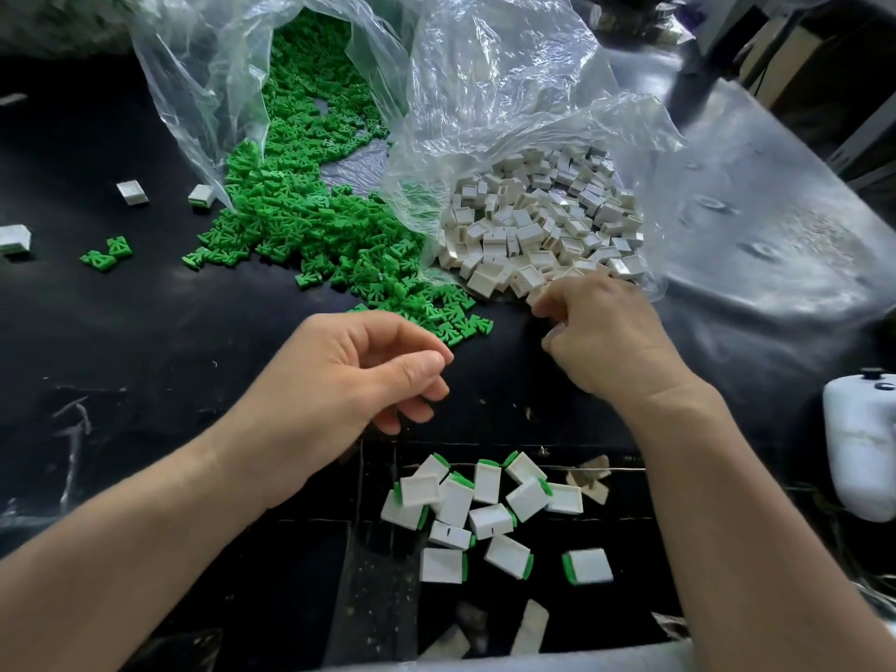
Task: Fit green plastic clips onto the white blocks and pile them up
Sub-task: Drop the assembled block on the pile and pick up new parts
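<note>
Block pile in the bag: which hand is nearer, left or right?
Right. The right hand has its fingertips at the near edge of the block pile; the left hand hovers apart from it, by the near edge of the clips.

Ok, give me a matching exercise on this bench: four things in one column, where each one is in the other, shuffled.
Things
1. green clips
2. plain white blocks
3. clipped blocks
4. left hand

Places
A. scattered nearest the person, low in the view
B. spilling from the left-side bag onto the table
C. hovering over the table, nothing seen in it
D. heaped on the right-side bag

Pairs: 1-B, 2-D, 3-A, 4-C
</note>
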A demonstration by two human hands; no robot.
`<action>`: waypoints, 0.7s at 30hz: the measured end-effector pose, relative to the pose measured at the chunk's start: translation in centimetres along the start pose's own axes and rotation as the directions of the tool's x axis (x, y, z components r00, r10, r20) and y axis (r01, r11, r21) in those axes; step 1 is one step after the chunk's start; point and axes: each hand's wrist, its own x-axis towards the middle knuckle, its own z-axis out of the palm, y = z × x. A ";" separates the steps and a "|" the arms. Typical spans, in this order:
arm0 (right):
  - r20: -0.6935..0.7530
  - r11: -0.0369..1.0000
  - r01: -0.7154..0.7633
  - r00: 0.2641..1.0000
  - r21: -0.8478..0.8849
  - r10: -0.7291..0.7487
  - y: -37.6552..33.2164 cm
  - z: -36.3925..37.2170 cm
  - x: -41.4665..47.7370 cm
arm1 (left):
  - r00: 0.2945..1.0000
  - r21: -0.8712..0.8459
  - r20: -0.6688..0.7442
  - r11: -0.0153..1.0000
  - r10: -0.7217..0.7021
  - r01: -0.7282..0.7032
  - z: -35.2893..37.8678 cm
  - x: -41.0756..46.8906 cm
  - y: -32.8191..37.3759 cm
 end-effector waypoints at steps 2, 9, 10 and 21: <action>0.028 1.000 0.000 1.000 -0.005 0.000 0.0 0.0 0.0 | 1.000 0.005 0.003 1.000 -0.009 0.009 0.0 0.0 -0.1; -0.078 0.868 0.197 0.980 0.456 -0.182 -2.1 -0.1 -1.2 | 0.994 -0.150 -0.029 0.984 -0.105 0.099 -0.1 0.5 -0.3; -0.076 0.799 0.241 0.968 0.550 -0.239 -2.8 -0.1 -1.6 | 0.992 -0.186 -0.015 0.975 -0.124 0.120 0.0 0.5 -0.3; -0.098 0.745 0.265 0.960 0.611 -0.261 -3.3 0.6 -1.6 | 0.992 -0.245 -0.072 0.966 -0.106 0.085 -0.4 0.7 -0.3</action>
